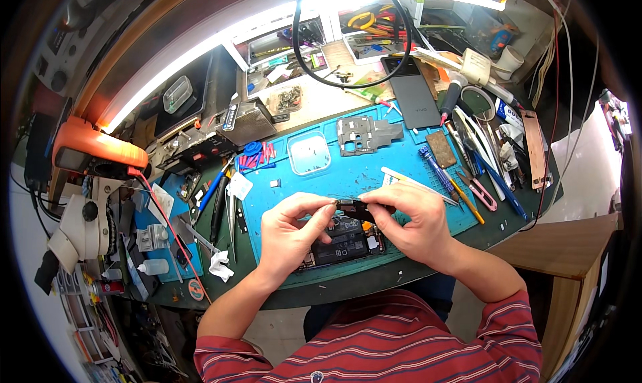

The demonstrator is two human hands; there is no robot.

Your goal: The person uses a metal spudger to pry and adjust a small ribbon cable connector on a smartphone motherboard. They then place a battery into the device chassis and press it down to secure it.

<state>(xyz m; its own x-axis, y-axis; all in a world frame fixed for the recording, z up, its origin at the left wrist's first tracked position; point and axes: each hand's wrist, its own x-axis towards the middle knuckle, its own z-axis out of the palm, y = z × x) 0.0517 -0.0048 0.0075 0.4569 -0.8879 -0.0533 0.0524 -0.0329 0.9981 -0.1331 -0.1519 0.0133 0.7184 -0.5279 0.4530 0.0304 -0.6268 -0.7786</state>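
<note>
An opened phone (340,248) lies on the blue work mat (271,202) in front of me, its dark battery and circuit boards exposed. Just above its far end, a small dark phone part (353,210) is pinched between my two hands. My left hand (289,234) grips the part's left end with thumb and forefinger. The right end is between the thumb and fingers of my right hand (416,228). My hands partly cover the phone and the part, so the part's exact kind cannot be made out.
Beyond my hands are a clear plastic tray (309,153), a grey phone bracket (364,136) and a dark phone (412,95). Screwdrivers and tweezers (438,172) crowd the right side. An orange multimeter (100,148) stands at left, its red lead crossing the bench. A black ring (297,32) hangs overhead.
</note>
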